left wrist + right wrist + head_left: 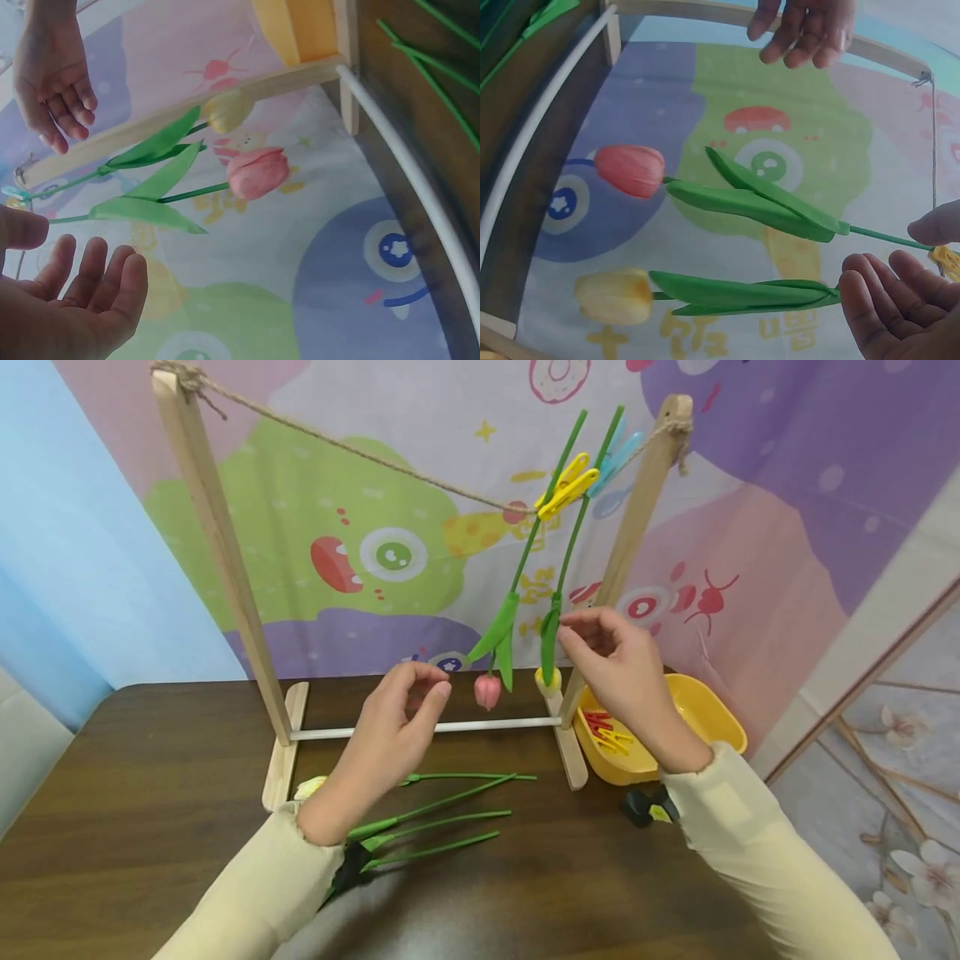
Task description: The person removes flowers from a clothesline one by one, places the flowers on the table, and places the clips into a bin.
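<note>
The cream fabric left sleeve (255, 881) hides most blooms of the green-stemmed tulips (375, 828) lying on the brown wooden desk (540, 885); the right hand (621, 672) partly covers the yellow plastic basin (708, 718).

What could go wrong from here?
- The right hand is close to the hanging yellow tulip; a bump might set it swinging.
- The rope sags and both clips, yellow and blue, sit close together, so the flowers could tangle.
- The left sleeve overlaps tulips on the table in the head view; lowering it might drag them.
</note>
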A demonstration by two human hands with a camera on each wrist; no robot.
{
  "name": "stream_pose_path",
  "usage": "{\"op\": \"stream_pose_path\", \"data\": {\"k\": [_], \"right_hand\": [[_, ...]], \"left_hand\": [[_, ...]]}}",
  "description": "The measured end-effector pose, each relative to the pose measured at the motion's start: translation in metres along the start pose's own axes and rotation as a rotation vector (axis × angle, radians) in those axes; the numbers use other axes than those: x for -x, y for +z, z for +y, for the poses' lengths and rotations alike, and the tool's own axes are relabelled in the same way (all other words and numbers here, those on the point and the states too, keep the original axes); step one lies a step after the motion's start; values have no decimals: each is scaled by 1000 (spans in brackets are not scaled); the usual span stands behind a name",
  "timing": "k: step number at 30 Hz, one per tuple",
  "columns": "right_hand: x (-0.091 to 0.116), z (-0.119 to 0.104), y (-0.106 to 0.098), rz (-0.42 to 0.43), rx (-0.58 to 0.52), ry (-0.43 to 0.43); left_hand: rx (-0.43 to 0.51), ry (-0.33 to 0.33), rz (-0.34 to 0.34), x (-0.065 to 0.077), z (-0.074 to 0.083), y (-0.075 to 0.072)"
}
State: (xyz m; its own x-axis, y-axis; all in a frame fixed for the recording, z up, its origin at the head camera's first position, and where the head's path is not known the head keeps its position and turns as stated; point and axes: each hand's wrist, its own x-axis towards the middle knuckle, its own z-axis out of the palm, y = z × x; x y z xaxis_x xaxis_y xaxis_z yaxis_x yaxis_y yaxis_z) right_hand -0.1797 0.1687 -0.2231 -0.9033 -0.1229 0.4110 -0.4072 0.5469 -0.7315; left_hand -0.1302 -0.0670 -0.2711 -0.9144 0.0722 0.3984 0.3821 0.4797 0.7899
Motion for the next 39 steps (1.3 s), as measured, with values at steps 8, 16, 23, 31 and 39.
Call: {"op": "stream_pose_path", "data": {"k": [8, 16, 23, 31, 39], "right_hand": [[-10, -12, -1, 23, -68, -28], [-22, -23, -3, 46, -111, -63], [-32, -33, -5, 82, -168, -90], [-42, -40, -4, 84, -176, -80], [-49, -43, -4, 105, -205, -102]], "left_hand": [[60, 53, 10, -22, 17, -1], [97, 13, 14, -41, 29, 2], [128, 25, 42, -57, 36, 6], [170, 42, 58, -75, 43, 12], [220, 27, 49, -89, 50, 19]]}}
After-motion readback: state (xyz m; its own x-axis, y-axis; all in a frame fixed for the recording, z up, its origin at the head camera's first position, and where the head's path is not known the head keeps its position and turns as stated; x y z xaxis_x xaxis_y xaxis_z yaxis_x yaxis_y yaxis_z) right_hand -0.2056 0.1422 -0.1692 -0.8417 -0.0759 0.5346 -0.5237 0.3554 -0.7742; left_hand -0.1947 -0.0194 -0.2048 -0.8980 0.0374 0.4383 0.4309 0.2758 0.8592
